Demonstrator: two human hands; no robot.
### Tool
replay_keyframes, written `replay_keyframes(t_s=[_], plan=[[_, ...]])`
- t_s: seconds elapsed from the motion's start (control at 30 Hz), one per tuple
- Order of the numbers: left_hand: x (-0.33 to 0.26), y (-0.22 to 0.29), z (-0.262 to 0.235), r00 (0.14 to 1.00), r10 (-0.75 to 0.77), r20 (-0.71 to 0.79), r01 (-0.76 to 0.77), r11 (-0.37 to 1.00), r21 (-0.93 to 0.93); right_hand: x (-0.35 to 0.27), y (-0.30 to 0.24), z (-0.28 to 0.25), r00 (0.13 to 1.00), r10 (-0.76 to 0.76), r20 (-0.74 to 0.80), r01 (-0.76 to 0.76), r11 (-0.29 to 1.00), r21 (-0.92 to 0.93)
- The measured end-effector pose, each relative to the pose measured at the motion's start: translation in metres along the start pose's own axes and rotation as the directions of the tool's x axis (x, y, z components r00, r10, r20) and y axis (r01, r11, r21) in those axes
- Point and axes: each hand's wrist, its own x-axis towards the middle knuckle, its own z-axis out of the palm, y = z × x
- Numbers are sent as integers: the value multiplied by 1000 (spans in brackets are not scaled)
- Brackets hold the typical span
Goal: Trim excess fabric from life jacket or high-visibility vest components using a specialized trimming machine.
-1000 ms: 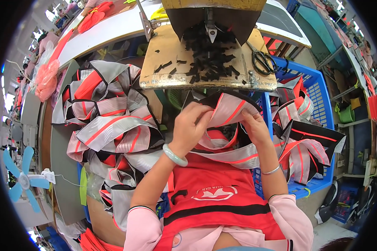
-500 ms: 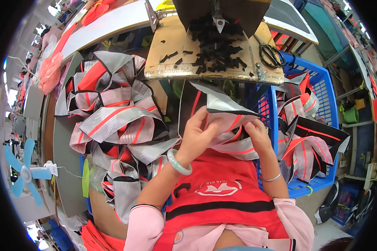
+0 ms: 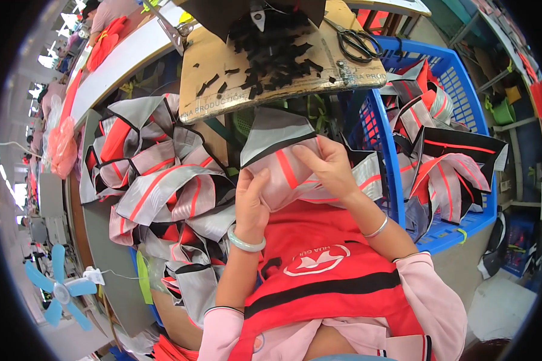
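Observation:
Both of my hands hold one grey fabric piece [image 3: 278, 144] with red stripes and a black edge, over my red apron. My left hand [image 3: 251, 201] grips its lower left part, a pale green bangle on the wrist. My right hand [image 3: 329, 167] pinches its right side, with a silver bracelet on that wrist. Just beyond the piece lies a cardboard board [image 3: 223, 84] strewn with several small black fabric scraps [image 3: 271, 51].
A heap of similar grey, red and black fabric pieces [image 3: 162, 186] covers the surface to my left. A blue plastic basket [image 3: 391, 174] on my right holds more of them. Black scissors [image 3: 358, 42] lie on the board's right end. A blue fan [image 3: 57, 292] stands lower left.
The fabric piece has been lifted and turned between my hands, and its grey panel now stands up toward the board. My head has shifted, so the view sits a little lower.

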Motion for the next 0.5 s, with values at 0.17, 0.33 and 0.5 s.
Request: replay_keyframes(t_s=[0.17,0.33,0.5], plan=[[2,0,-6,997,-61,-40,58,996,-74,9,5,4,999,-31,28,34,996,-78],[0,-3,-6,998,-52,-40,47,994,-102,12,8,1,1000,5,23,-2,991,-136],[1,-1,4,999,31,13,-31,1000,-2,23,19,-13,988,-150,-47,144,984,-100]])
